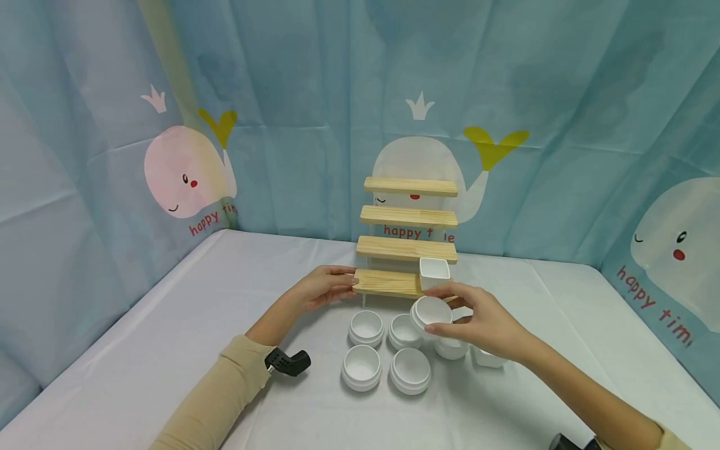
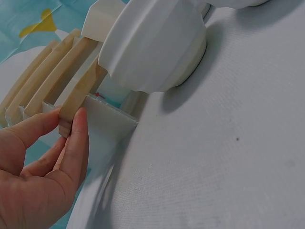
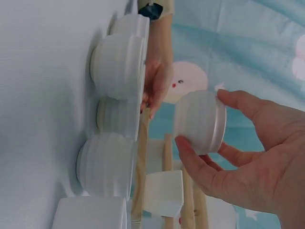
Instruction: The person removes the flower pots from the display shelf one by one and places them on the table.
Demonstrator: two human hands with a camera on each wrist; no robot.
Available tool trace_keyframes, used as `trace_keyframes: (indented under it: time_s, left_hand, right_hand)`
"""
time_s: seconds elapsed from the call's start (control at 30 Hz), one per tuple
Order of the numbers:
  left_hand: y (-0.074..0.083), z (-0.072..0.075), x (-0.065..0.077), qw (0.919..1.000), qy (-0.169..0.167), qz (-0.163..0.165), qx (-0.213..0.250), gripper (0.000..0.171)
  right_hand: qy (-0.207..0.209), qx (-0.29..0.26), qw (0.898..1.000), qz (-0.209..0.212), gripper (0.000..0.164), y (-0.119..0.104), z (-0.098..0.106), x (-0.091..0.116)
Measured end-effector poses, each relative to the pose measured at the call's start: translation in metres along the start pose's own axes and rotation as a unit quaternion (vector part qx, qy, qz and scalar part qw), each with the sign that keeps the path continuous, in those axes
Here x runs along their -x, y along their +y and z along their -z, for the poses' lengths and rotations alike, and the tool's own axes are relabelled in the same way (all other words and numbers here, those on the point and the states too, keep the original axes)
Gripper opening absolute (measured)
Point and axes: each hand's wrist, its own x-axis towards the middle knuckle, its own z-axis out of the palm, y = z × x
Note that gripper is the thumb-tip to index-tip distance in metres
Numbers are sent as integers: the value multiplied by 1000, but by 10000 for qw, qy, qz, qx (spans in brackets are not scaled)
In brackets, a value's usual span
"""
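A small white round pot (image 1: 431,314) is held between the thumb and fingers of my right hand (image 1: 478,319), above other pots and in front of the lowest shelf board. In the right wrist view the held pot (image 3: 199,121) hangs clear of the table. My left hand (image 1: 322,287) pinches the left end of the lowest wooden board (image 1: 388,282) of a stepped shelf; the left wrist view shows thumb and fingers on that board end (image 2: 71,112). On the right part of the same board stands a white square pot (image 1: 435,272).
Several white round pots (image 1: 362,367) stand in two rows on the white tablecloth (image 1: 270,406) before the shelf. A white square pot (image 1: 488,358) is partly hidden beneath the right wrist. Higher wooden boards (image 1: 409,216) rise in steps against a blue whale-print curtain (image 1: 292,156).
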Motion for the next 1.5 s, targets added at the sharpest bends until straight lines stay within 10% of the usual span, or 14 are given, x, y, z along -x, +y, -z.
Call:
trace_keyframes:
  time_s: [1.5]
  left_hand:
    - [-2, 0, -1, 10000, 52, -41, -18, 52]
  right_hand:
    - [-285, -802, 9963, -120, 53, 33, 5, 48]
